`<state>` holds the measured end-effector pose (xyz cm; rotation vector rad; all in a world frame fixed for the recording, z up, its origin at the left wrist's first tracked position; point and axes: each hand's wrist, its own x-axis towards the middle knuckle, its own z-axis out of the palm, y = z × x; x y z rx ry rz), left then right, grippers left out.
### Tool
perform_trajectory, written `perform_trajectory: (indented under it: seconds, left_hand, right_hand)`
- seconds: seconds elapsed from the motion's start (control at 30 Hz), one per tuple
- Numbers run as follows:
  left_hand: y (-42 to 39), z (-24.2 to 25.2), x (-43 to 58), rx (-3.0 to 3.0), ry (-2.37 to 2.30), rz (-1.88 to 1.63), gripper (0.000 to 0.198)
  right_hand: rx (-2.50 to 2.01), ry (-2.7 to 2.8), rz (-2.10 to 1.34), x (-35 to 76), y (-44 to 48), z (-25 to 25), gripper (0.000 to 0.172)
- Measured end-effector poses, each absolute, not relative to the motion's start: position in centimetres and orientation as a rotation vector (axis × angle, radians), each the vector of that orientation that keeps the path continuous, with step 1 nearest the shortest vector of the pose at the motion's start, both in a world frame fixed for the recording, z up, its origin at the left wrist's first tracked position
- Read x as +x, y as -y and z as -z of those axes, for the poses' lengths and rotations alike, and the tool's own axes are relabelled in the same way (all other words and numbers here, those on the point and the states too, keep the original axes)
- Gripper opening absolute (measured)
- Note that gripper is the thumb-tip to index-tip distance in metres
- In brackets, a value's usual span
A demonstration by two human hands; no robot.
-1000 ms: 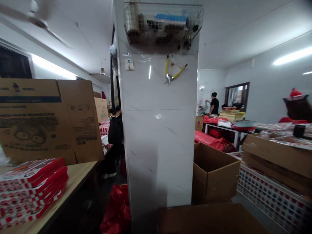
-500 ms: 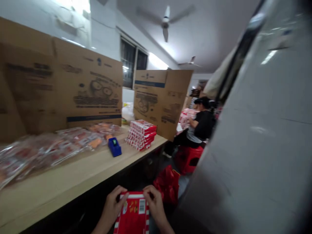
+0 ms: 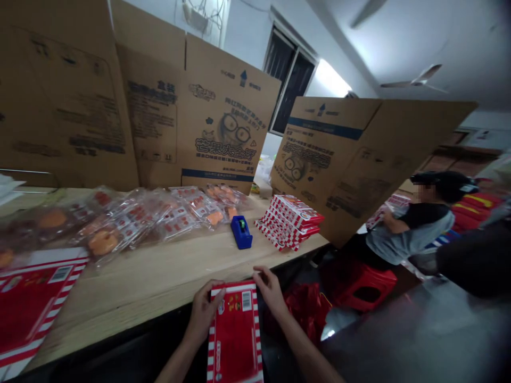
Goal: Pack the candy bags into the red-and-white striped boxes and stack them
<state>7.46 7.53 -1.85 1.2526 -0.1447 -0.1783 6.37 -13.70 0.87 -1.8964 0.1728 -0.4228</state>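
Observation:
A flat red box with red-and-white striped edges [image 3: 235, 332] sits below the table's front edge, held at its far end by both hands. My left hand [image 3: 203, 314] grips its left corner, fingers curled over the top. On the right corner my right hand [image 3: 272, 291] does the same. The wooden table [image 3: 159, 271] lies just beyond the hands.
Clear packets of orange snacks [image 3: 131, 218] cover the table's back, with a blue tape dispenser [image 3: 241, 232] and a stack of red striped boxes [image 3: 289, 221]. More flat red boxes [image 3: 27, 298] lie left. Tall cardboard cartons [image 3: 199, 117] stand behind. A seated person [image 3: 411, 229] works at right, on a red stool [image 3: 361, 284].
My view swung left from the white pillar to the table, and then further left. Both hands came into view holding the red box and keep hold of it.

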Motion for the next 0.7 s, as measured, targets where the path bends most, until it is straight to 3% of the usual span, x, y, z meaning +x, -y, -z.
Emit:
perform_trajectory:
  seconds: [0.13, 0.27, 0.7]
  left_hand:
    - [-13.1, 0.7, 11.6, 1.268, 0.025, 0.134, 0.042]
    - [-17.9, 0.7, 13.9, 1.362, -0.087, 0.163, 0.051]
    - [-19.3, 1.0, 14.6, 1.423, -0.132, 0.274, 0.047]
  right_hand:
    - [-1.899, -0.381, 0.517, 15.8, 14.3, -1.7, 0.045]
    - [-1.988, -0.483, 0.51, 21.6, 15.2, -2.2, 0.029]
    - [-2.211, -0.636, 0.457, 24.2, 14.4, -2.6, 0.015]
